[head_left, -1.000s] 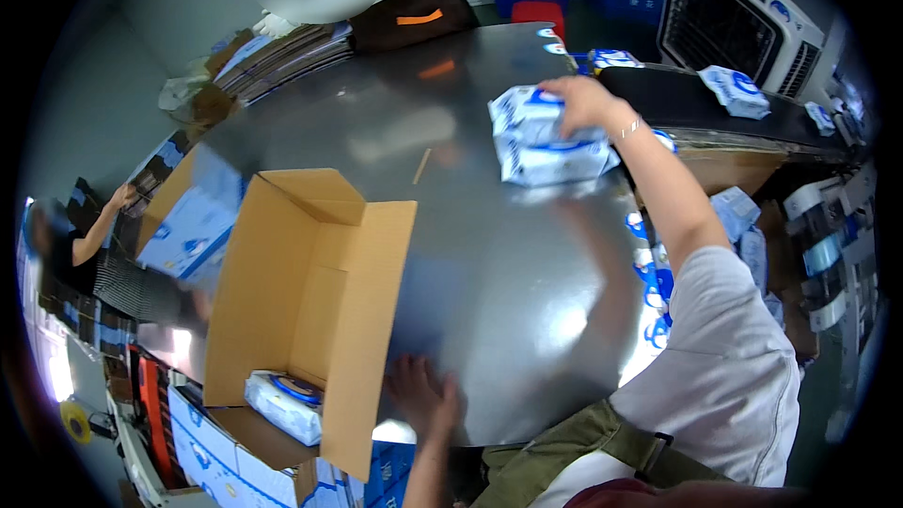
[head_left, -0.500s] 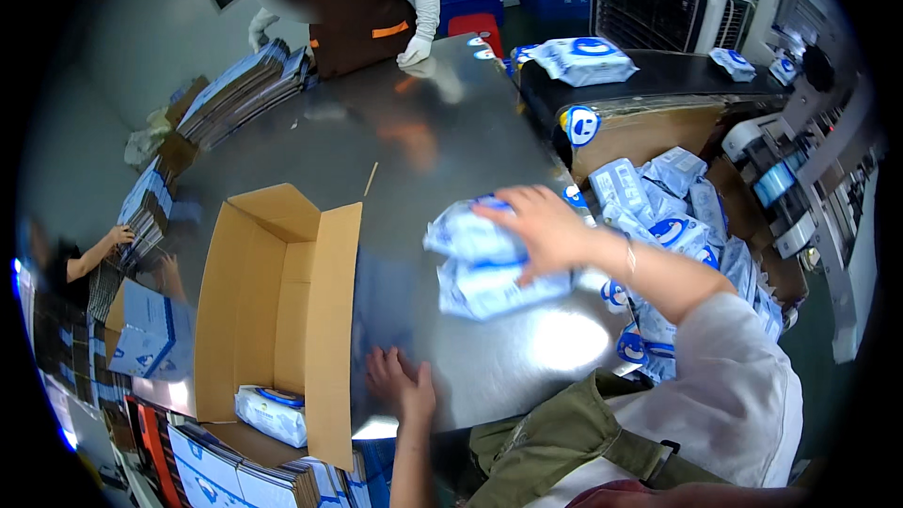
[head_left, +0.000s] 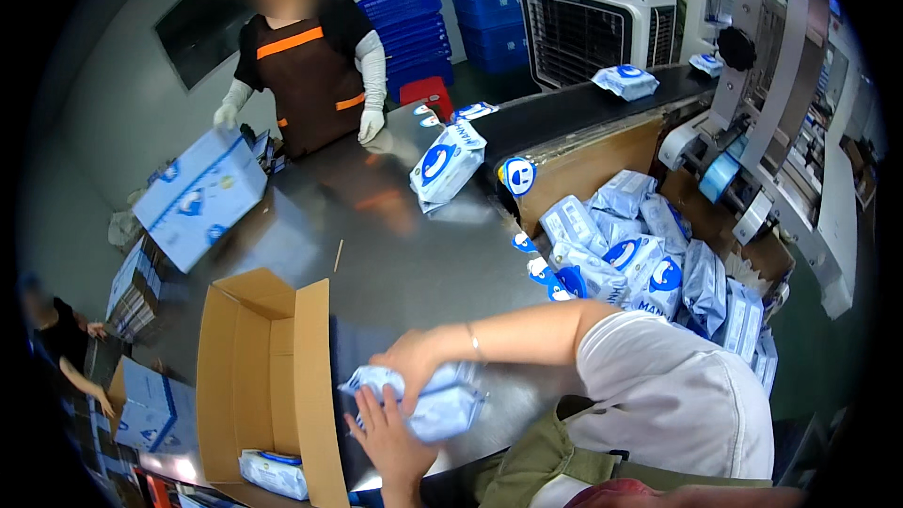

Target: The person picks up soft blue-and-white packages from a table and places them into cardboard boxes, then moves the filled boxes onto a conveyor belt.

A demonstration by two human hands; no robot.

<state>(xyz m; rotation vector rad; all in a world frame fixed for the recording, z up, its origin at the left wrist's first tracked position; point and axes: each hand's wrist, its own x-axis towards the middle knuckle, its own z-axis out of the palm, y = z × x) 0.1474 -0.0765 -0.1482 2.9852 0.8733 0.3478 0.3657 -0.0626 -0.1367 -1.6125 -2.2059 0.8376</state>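
Two white-and-blue soft packs, like wet-wipe packs [head_left: 442, 414], lie side by side on the metal table in front of me. My right hand [head_left: 414, 362] is closed over them from above, its fingertips hidden behind the packs. Spread fingers of my left hand [head_left: 388, 437] touch their near side. Just left of my hands stands an open cardboard box [head_left: 268, 376], tall-sided, with its flaps up. A single similar pack [head_left: 273, 475] lies inside at its near end.
Right of the table, a large carton [head_left: 602, 155] holds many loose packs [head_left: 640, 254]. Behind it runs a black conveyor [head_left: 555, 113] with packs on it; another pack [head_left: 450, 165] sits at its table end. Across the table, a co-worker [head_left: 306, 75] holds a printed carton [head_left: 202, 198]. A machine stands far right.
My right hand has brought the packs left and nearer me, and my left hand has come to touch them. The co-worker has lifted a printed carton. A conveyor pack has reached the table end.
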